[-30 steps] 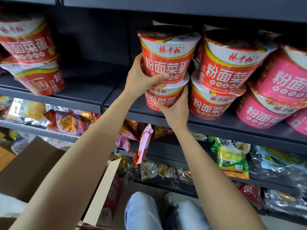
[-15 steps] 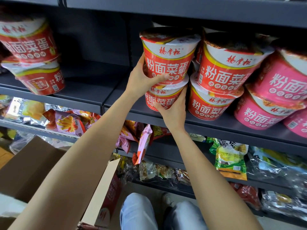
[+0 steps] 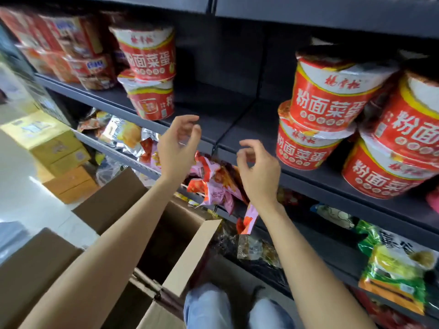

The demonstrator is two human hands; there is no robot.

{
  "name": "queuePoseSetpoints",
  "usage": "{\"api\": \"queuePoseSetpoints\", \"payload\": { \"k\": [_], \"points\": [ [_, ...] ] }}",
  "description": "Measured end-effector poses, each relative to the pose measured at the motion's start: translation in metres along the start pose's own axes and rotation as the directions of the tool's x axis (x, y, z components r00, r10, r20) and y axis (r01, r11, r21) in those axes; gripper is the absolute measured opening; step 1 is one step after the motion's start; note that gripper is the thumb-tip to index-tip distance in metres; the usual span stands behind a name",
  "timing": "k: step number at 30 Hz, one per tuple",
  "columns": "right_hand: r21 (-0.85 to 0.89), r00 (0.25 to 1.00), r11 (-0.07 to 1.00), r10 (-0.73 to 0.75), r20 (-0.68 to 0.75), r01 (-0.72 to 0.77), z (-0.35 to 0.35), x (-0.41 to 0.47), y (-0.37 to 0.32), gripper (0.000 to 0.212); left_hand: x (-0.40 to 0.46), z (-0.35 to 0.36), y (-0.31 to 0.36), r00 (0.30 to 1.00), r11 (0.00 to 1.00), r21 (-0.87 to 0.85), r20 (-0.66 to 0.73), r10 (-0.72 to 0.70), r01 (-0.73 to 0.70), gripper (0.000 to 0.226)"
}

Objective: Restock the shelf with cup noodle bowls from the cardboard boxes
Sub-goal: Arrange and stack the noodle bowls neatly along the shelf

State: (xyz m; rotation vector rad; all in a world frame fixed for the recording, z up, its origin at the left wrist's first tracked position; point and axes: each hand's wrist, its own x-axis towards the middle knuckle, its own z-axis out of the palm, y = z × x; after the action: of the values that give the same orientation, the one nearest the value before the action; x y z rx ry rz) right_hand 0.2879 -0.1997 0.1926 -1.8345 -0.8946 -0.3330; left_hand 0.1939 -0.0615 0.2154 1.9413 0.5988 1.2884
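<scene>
Change: both hands have let go of the stacked red bowls and drawn back from the shelf; the view has swung left, so the stacks now sit to the right.
Left hand: free in the air before the shelf edge, fingers loosely curled, holding nothing.
Right hand: beside it and a little lower, fingers loosely curled, holding nothing.
Dark grey metal shelf: bare stretch in the middle between the bowl stacks.
Red round paper noodle bowls, right: four in view, in two stacks of two; the nearer stack stands at the shelf's front edge, the second touches it on the right and runs past the frame's edge.
Red noodle bowls, left: two, one stacked on the other, well apart from the right stacks.
Red packaged boxes: several at the far left of the same shelf; blurred, count unclear.
Brown cardboard box: open below the arms, flaps up; its inside is dark, contents not visible. A second brown box lies at lower left.
Yellow cartons: stacked on the floor at left.
Snack packets: pink and red bags on the shelf below, behind the hands.
Green packets: lower right shelf.
Blue jeans knees: two, at the bottom edge.
</scene>
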Motion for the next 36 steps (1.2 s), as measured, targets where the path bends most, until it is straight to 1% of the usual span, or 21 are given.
{"api": "queuePoseSetpoints", "payload": {
  "k": [2,3,5,7,9,11,13,15,17,21,23,25,28,33,36],
  "points": [
    [0.068,0.987,0.998,-0.020,0.157,0.010,0.034,0.021,-0.015,0.026,0.019,-0.026,-0.032,0.995,0.995,0.040,-0.055,-0.087,0.089,0.024],
    [0.115,0.975,0.993,-0.010,0.221,-0.016,0.052,0.034,-0.021,0.033,0.031,-0.036,-0.049,0.988,0.988,0.052,-0.064,-0.142,0.146,0.033],
    [0.189,0.946,0.978,0.022,0.325,-0.087,0.088,0.061,-0.032,0.053,0.061,-0.053,-0.080,0.965,0.964,0.054,-0.061,-0.256,0.259,0.057],
    [0.264,0.926,0.956,0.023,0.378,-0.131,0.121,0.090,-0.040,0.072,0.093,-0.064,-0.104,0.942,0.942,0.025,-0.013,-0.335,0.336,0.082],
    [0.336,0.922,0.929,0.015,0.386,-0.156,0.151,0.121,-0.047,0.088,0.128,-0.070,-0.125,0.937,0.937,0.040,0.026,-0.348,0.347,0.103],
    [0.363,0.922,0.919,0.001,0.388,-0.154,0.177,0.148,-0.052,0.102,0.159,-0.073,-0.143,0.937,0.940,0.038,0.068,-0.341,0.339,0.118],
    [0.402,0.912,0.898,-0.005,0.411,-0.176,0.197,0.170,-0.056,0.112,0.180,-0.075,-0.157,0.930,0.938,-0.016,0.135,-0.342,0.348,0.133],
    [0.452,0.886,0.862,-0.008,0.463,-0.229,0.212,0.184,-0.059,0.119,0.192,-0.075,-0.167,0.912,0.928,-0.053,0.213,-0.350,0.369,0.147],
    [0.471,0.865,0.850,-0.036,0.501,-0.238,0.221,0.192,-0.060,0.125,0.196,-0.073,-0.172,0.898,0.919,-0.079,0.258,-0.356,0.387,0.151],
    [0.462,0.866,0.866,-0.071,0.495,-0.193,0.220,0.188,-0.060,0.124,0.193,-0.070,-0.172,0.910,0.922,-0.102,0.236,-0.342,0.373,0.156],
    [0.459,0.874,0.875,-0.094,0.476,-0.155,0.216,0.182,-0.058,0.120,0.185,-0.067,-0.167,0.925,0.940,-0.094,0.233,-0.301,0.329,0.149],
    [0.467,0.885,0.874,-0.103,0.454,-0.138,0.207,0.174,-0.055,0.118,0.175,-0.062,-0.160,0.947,0.965,-0.076,0.225,-0.229,0.251,0.134],
    [0.456,0.912,0.880,-0.073,0.404,-0.132,0.182,0.158,-0.048,0.114,0.155,-0.049,-0.139,0.959,0.981,-0.049,0.225,-0.173,0.189,0.120],
    [0.312,0.969,0.944,0.027,0.246,-0.106,0.124,0.130,-0.034,0.098,0.123,-0.009,-0.100,0.953,0.983,-0.067,0.265,-0.147,0.170,0.122],
    [0.182,0.985,0.981,0.036,0.166,-0.066,0.092,0.121,-0.028,0.087,0.107,0.016,-0.083,0.959,0.983,-0.070,0.242,-0.150,0.171,0.118]
  ]
}}
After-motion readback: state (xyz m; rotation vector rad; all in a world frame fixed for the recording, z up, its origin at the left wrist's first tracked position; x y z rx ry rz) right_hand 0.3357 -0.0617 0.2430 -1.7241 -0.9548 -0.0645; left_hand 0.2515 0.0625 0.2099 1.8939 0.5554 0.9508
